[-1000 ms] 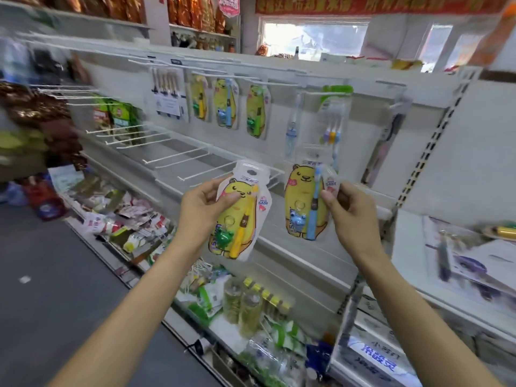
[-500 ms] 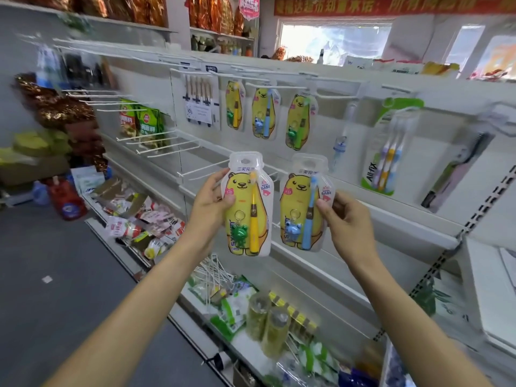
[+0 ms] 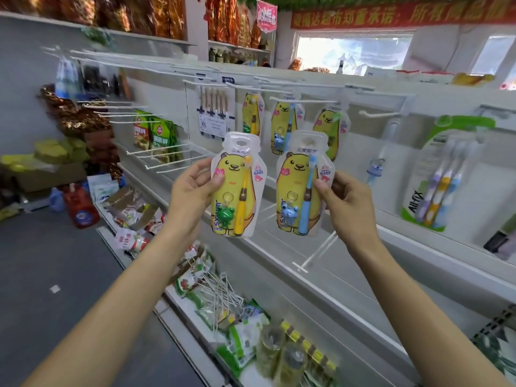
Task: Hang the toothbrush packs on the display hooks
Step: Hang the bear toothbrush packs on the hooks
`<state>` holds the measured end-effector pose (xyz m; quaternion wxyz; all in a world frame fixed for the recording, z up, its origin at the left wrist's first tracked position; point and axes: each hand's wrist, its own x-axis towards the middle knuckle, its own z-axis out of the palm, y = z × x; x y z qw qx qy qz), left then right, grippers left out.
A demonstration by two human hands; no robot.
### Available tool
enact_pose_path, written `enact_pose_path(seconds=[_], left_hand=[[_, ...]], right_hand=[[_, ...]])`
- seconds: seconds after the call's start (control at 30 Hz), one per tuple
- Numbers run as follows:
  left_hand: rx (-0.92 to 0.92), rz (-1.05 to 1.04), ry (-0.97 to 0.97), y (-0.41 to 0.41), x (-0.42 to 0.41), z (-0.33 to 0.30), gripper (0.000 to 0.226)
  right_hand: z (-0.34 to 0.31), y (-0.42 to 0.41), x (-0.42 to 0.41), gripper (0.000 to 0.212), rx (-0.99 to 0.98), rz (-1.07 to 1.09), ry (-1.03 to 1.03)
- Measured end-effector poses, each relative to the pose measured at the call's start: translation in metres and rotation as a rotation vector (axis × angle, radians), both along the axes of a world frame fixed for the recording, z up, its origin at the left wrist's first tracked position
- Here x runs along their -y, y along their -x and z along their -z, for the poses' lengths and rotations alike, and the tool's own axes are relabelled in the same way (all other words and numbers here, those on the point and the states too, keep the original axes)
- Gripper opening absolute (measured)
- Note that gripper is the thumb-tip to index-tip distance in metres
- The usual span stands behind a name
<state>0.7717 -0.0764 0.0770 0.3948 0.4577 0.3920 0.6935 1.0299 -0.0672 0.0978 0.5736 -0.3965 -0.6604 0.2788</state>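
Three bear-shaped toothbrush packs (image 3: 284,127) already hang on the upper display hooks (image 3: 303,101); two remain unhung. The left hand (image 3: 192,191) pinches the yellow-brush pack (image 3: 237,185) by its edge, and the right hand (image 3: 347,202) pinches the blue-brush pack (image 3: 303,182), both held upright before the white shelf panel (image 3: 349,247). Snack bags crowd the lower shelves (image 3: 134,216) of this small shop.

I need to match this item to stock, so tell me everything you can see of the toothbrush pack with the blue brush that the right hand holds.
The blue toothbrush pack is a clear, glossy plastic pouch with a narrowed top and a hang hole. Its card shows a yellow cartoon bear and the word BABY. Inside are a blue toothbrush, upright, and a blue frog keyring. The right hand pinches its right edge and holds it upright before the shelf, not on any hook.
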Motion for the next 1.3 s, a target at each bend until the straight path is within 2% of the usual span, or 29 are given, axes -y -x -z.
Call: enact_pose_path(seconds=[0.37, 0.57, 0.77, 1.07, 1.3], left_hand=[[0.012, 0.050, -0.042, 0.074, -0.090, -0.022, 0.036], [-0.037, 0.242, -0.089, 0.124, -0.140, -0.029, 0.024], [-0.022, 0.441, -0.078, 0.167, -0.176, -0.030, 0.025], [0.009, 0.624, -0.067, 0.192, -0.192, -0.020, 0.030], [0.042, 0.621, -0.091, 0.200, -0.192, -0.021, 0.034]], right_hand=[[-0.007, 0.068, -0.054, 0.013, 0.013, 0.076, -0.011], [-0.009, 0.122, -0.064, 0.019, -0.033, 0.205, -0.061], [-0.017, 0.178, -0.060, 0.021, -0.080, 0.343, -0.056], [-0.024, 0.225, -0.046, 0.018, -0.080, 0.487, -0.063], [-0.037, 0.236, -0.041, 0.016, -0.079, 0.518, -0.084]])
